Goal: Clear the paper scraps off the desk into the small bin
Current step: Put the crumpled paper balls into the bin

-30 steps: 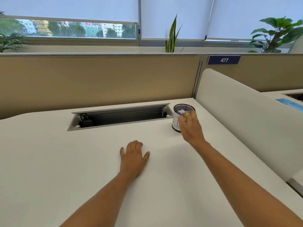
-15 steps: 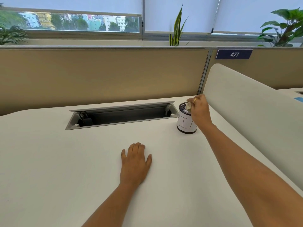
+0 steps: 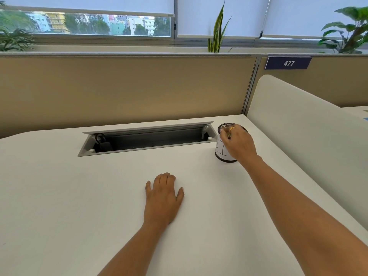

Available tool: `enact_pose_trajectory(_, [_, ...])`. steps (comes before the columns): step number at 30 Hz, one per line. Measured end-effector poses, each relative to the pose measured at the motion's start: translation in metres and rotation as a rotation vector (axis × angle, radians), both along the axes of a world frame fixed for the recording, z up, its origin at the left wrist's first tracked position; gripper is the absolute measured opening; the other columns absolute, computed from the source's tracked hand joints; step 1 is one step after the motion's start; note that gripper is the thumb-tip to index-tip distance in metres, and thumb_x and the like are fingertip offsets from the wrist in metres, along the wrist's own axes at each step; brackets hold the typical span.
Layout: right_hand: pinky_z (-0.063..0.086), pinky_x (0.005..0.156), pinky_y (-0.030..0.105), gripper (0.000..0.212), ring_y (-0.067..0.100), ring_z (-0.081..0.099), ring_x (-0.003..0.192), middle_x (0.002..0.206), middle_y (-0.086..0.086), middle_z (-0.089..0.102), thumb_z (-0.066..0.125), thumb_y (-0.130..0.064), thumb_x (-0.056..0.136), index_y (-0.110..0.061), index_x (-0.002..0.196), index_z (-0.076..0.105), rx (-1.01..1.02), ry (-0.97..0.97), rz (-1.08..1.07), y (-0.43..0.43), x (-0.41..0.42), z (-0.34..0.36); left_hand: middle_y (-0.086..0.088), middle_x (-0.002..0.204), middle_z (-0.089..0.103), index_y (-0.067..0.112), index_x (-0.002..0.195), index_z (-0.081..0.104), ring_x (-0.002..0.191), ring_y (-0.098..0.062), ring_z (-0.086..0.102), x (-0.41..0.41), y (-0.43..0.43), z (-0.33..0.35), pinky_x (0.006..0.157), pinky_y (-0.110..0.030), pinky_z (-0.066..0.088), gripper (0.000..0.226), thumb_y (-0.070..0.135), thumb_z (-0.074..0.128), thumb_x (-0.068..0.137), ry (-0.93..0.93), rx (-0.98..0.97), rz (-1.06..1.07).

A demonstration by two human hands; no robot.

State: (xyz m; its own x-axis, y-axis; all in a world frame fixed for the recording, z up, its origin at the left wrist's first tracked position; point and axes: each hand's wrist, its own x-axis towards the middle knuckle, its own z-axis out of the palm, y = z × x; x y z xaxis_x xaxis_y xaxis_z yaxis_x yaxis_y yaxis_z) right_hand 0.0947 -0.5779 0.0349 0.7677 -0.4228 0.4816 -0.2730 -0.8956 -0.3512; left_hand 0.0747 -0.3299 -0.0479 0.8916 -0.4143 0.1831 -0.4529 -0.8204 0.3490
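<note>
My right grip (image 3: 238, 144) hangs over the mouth of the bin (image 3: 222, 154), fingers curled down at its rim; a pale fleck by my fingertips may be a scrap (image 3: 224, 127), but I cannot tell whether I am pinching it or my fingers hold nothing. My left grip (image 3: 163, 198) lies flat and relaxed on the counter (image 3: 59, 196) at about 6 o'clock, holding nothing. The bin stands upright at 2 o'clock on the counter, just beside the right end of the tray (image 3: 147, 139). I see no other loose scraps on the counter. I judge torn paper to be nearly weightless, soft and easily crushed, so a light fingertip pinch anywhere on it will do, and it should fall on release without a shake. The bin looks like a small black mesh cup, light enough to tip if I knock its rim, so I would steady it low on its wall. Its white label (image 3: 221, 149) bears hand-drawn letters, half hidden by my wrist; one looks like an "I". A blue sign (image 3: 288, 63) at 1 o'clock reads "477"
</note>
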Motion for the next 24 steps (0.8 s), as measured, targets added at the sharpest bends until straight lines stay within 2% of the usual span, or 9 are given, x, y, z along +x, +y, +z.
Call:
enact_pose_trajectory(2, [0.044,0.076,0.035,0.05,0.034,0.059,0.085,0.09,0.018,0.066,0.039,-0.039,0.096,0.0,0.083,0.066,-0.118,0.075,-0.005,-0.0001,-0.0011,-0.0029,0.007,0.137,0.04,0.022,0.127,0.039,0.133,-0.013,0.031,-0.0003,0.0001,0.0005,0.116,-0.042,0.015,0.039,0.041,0.034,0.094,0.002,0.004,0.002])
enact_pose_trajectory(4, [0.043,0.079,0.038,0.055,0.032,0.057,0.074,0.076,0.018,0.065,0.039,-0.045,0.095,-0.004,0.062,0.053,-0.18,0.11,-0.005,-0.0007,-0.0002,-0.0037,0.007,0.137,0.04,0.022,0.127,0.039,0.133,-0.012,0.031,-0.0006,0.0001,0.0011,0.116,-0.042,0.015,0.039,0.041,0.034,0.094,0.001,0.005,0.003])
enact_pose_trajectory(7, [0.042,0.078,0.038,0.064,0.028,0.046,0.063,0.049,0.004,0.04,0.033,-0.056,0.093,-0.013,0.046,0.029,-0.204,0.199,-0.013,0.0014,0.0026,-0.0008,0.008,0.136,0.04,0.022,0.126,0.039,0.132,-0.012,0.032,-0.0005,-0.0001,0.0018,0.116,-0.042,0.016,0.038,0.041,0.034,0.093,0.007,0.0,0.006])
enact_pose_trajectory(9, [0.042,0.079,0.038,0.065,0.025,0.043,0.062,0.046,-0.001,0.03,0.03,-0.06,0.092,-0.016,0.045,0.027,-0.217,0.255,-0.016,0.0016,0.0049,0.0004,0.008,0.136,0.04,0.022,0.126,0.039,0.132,-0.012,0.032,-0.0004,0.0001,0.0018,0.116,-0.042,0.016,0.038,0.041,0.034,0.093,0.007,-0.003,0.005])
enact_pose_trajectory(16, [0.041,0.086,0.038,0.069,0.025,0.044,0.067,0.056,0.006,0.045,0.025,-0.065,0.09,-0.015,0.044,0.032,-0.202,0.322,-0.032,0.0001,0.0084,0.0017,0.008,0.137,0.04,0.022,0.127,0.038,0.133,-0.012,0.031,-0.0009,0.0,0.002,0.117,-0.042,0.015,0.039,0.041,0.034,0.094,0.011,0.003,0.008])
enact_pose_trajectory(20, [0.04,0.091,0.041,0.069,0.025,0.047,0.068,0.05,0.001,0.039,0.022,-0.064,0.091,-0.014,0.046,0.035,-0.164,0.374,0.002,0.0004,0.0071,0.0057,0.006,0.138,0.04,0.021,0.128,0.039,0.133,-0.013,0.031,-0.0012,-0.0005,0.0021,0.117,-0.042,0.016,0.04,0.04,0.034,0.094,0.008,0.002,0.01])
enact_pose_trajectory(22, [0.04,0.092,0.043,0.069,0.028,0.052,0.074,0.061,0.005,0.052,0.023,-0.061,0.093,-0.009,0.052,0.044,-0.146,0.351,0.011,-0.0006,0.0053,0.0062,0.006,0.139,0.039,0.021,0.129,0.039,0.134,-0.013,0.031,-0.0009,-0.0004,0.0017,0.117,-0.042,0.016,0.04,0.041,0.033,0.094,0.004,0.009,0.01])
enact_pose_trajectory(24, [0.04,0.094,0.044,0.066,0.03,0.058,0.091,0.09,0.013,0.064,0.026,-0.057,0.095,-0.005,0.072,0.06,-0.137,0.305,0.012,-0.0008,0.0033,0.0048,0.007,0.14,0.038,0.022,0.129,0.038,0.135,-0.012,0.029,-0.001,-0.0002,0.001,0.117,-0.042,0.015,0.04,0.041,0.033,0.094,0.003,0.01,0.011])
